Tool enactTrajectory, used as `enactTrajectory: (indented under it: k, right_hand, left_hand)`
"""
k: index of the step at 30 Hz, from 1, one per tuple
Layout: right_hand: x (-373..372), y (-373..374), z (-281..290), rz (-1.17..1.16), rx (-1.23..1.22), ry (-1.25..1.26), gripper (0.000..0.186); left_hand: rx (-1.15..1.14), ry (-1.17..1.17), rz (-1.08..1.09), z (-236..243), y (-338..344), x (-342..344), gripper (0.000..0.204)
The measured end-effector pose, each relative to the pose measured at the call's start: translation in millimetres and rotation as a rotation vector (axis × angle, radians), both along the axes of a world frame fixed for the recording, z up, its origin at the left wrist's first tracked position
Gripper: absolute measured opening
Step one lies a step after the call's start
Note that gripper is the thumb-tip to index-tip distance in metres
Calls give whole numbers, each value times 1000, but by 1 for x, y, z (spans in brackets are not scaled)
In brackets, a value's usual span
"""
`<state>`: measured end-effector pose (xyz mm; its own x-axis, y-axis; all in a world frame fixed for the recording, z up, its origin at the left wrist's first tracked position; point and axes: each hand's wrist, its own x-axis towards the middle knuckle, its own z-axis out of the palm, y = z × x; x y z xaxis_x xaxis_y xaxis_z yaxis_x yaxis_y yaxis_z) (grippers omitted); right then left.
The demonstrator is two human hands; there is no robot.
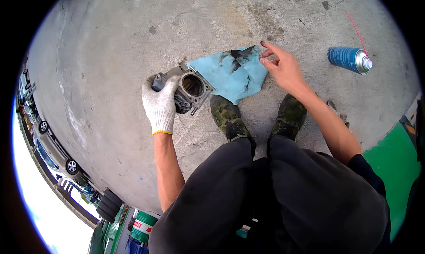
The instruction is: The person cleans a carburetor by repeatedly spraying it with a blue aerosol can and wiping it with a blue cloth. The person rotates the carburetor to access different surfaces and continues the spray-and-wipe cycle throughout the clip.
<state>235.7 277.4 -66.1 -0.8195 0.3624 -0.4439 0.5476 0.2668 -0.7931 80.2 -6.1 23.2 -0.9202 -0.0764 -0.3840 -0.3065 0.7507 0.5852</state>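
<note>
My left hand (pixel 161 101), in a white knit glove with a yellow cuff edge, grips a grey metal throttle body (pixel 204 86) by its dark housing side. The round bore faces up, with dark grime inside. Against its right side lies a light blue cloth (pixel 234 79) on the concrete, crumpled and smeared with black. My bare right hand (pixel 283 68) hovers at the cloth's right edge. Its index finger and thumb are apart, with the other fingers curled, and I see nothing held between them. A dark smudge marks the index fingertip.
A blue spray can (pixel 347 59) with a thin red straw lies on its side at the right. My camouflage shoes (pixel 230 116) stand just below the cloth. A greyish glove-like item (pixel 338 112) is partly hidden by my right forearm. Parked cars (pixel 55 154), stacked tyres (pixel 109 205) and a green drum (pixel 142 226) are at the left.
</note>
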Motion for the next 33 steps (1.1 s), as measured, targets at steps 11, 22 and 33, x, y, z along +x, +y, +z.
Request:
enactTrajectory:
  k: [11, 22, 33]
  right_hand:
    - [168, 85, 49, -861, -723, 184, 41]
    - [42, -13, 1, 402, 484, 306, 45]
    - [34, -17, -13, 340, 209, 77, 48]
  left_hand:
    - [-84, -28, -121, -22, 18, -11, 65]
    - [-149, 66, -221, -35, 23, -16, 70]
    - [-90, 71, -42, -26, -19, -28, 69]
